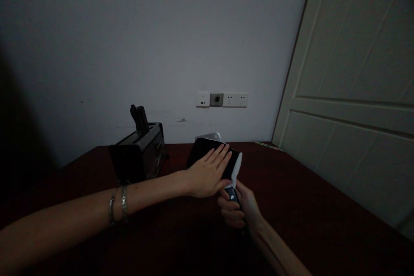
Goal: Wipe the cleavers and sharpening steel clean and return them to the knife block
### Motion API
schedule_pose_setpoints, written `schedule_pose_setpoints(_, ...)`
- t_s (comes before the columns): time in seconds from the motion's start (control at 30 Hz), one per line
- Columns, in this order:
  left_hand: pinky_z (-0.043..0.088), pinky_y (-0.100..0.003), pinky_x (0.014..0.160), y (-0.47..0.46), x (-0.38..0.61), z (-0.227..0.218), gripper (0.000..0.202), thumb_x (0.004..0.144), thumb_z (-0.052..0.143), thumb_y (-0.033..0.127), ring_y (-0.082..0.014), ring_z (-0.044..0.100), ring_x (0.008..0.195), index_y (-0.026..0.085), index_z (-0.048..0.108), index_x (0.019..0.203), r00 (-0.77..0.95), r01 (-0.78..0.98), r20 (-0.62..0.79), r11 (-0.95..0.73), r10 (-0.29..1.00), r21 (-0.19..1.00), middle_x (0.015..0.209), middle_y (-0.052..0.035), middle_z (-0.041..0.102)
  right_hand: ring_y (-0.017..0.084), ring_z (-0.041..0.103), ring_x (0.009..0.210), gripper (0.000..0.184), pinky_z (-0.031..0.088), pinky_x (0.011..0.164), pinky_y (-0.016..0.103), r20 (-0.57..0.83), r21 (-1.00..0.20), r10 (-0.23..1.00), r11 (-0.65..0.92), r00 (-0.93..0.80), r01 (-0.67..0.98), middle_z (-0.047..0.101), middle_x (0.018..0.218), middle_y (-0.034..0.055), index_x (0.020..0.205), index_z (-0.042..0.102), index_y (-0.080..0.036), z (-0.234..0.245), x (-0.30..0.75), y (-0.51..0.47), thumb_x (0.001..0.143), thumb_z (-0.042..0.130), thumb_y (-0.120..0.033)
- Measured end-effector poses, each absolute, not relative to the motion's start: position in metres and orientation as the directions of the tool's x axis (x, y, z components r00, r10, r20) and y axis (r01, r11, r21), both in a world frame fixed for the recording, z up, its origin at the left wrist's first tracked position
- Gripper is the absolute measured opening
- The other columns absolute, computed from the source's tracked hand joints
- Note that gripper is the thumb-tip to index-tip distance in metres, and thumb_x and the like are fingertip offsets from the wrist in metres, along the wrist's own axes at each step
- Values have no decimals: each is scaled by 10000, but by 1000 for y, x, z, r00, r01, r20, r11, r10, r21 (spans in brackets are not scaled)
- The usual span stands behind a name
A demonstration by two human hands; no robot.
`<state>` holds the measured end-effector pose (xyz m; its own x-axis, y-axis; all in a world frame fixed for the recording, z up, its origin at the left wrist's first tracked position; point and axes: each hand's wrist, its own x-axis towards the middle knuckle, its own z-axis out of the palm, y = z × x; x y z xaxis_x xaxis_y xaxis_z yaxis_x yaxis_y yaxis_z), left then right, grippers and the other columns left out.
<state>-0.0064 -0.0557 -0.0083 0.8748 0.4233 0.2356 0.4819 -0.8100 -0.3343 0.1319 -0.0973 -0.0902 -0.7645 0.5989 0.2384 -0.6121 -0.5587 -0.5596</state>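
Observation:
My right hand [239,207] is wrapped around the dark, riveted handle [232,195] of a cleaver, in front of me and above the table. A black cloth with a white underside [237,168] covers most of the blade. Only a strip of the shiny metal blade [211,136] shows past the cloth's far edge. Flat on top of the cloth lies my left hand [210,168], its fingers stretched out along it. Its thumb reaches down close to the handle. Two bracelets are on that wrist.
On the left of the dark red table [291,198] stands a dark knife block [139,151] with black handles sticking up. A thin strip [268,145] lies at the far right edge. Wall sockets [234,100] are behind, and a pale panelled door [355,95] is at right.

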Motion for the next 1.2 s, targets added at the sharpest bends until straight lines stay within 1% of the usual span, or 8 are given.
schedule_pose_setpoints(0.23,72,-399,1092,-40,-3,5,709,883,250,498,-248,-93,1335,47,65,1397,855,518,213,-804,474,-291,1462,-163,-45,22,183,282,399,273,259,123,311,-540,565,-557,-765,-631,333,449,-83,674,497,-159,-90,131,-97,842,380,-501)
schedule_pose_setpoints(0.4,57,-411,1087,-14,-5,19,692,889,235,486,-243,-81,1339,48,68,1398,812,581,220,-779,540,-235,1461,-165,-49,19,190,277,443,271,254,119,300,-529,549,-585,-781,-614,335,447,-81,652,472,-159,-89,127,-100,852,339,-532)
schedule_pose_setpoints(0.53,73,-414,1084,5,-9,21,678,898,199,481,-244,-28,1348,41,66,1396,797,598,261,-773,545,-212,1463,-173,-18,15,176,272,442,263,247,116,287,-535,563,-577,-775,-617,328,439,-86,639,453,-163,-89,126,-101,847,347,-539)
schedule_pose_setpoints(0.63,97,-394,1085,11,-13,22,647,904,210,456,-236,55,1351,51,89,1394,810,566,324,-798,489,-209,1469,-163,33,16,173,269,438,257,244,118,278,-550,578,-559,-767,-621,327,434,-86,632,449,-165,-90,127,-101,844,356,-536)
schedule_pose_setpoints(0.77,194,-364,1063,19,-20,25,592,903,238,422,-218,249,1302,82,164,1381,819,516,382,-841,429,-164,1436,-149,234,20,159,268,448,240,240,121,262,-562,593,-547,-761,-620,318,427,-88,627,442,-167,-89,128,-100,844,345,-547)
schedule_pose_setpoints(0.97,313,-350,996,33,-30,28,521,891,265,393,-215,416,1182,96,312,1317,813,474,364,-880,454,38,1312,-146,430,21,139,271,448,217,240,122,219,-575,611,-549,-760,-607,308,427,-90,622,427,-169,-88,128,-100,841,349,-552)
schedule_pose_setpoints(1.1,333,-360,963,40,-35,25,449,873,318,386,-228,477,1097,98,467,1183,734,457,438,-855,519,248,1208,-142,524,23,148,269,430,218,239,123,251,-581,593,-539,-765,-609,313,426,-88,624,435,-169,-87,128,-99,835,372,-538)
schedule_pose_setpoints(1.2,393,-374,879,46,-36,19,415,862,332,411,-233,544,966,108,550,1043,643,464,470,-796,605,389,1048,-126,609,23,131,268,435,211,240,123,256,-589,599,-526,-759,-614,301,422,-92,621,426,-169,-87,129,-99,840,363,-540)
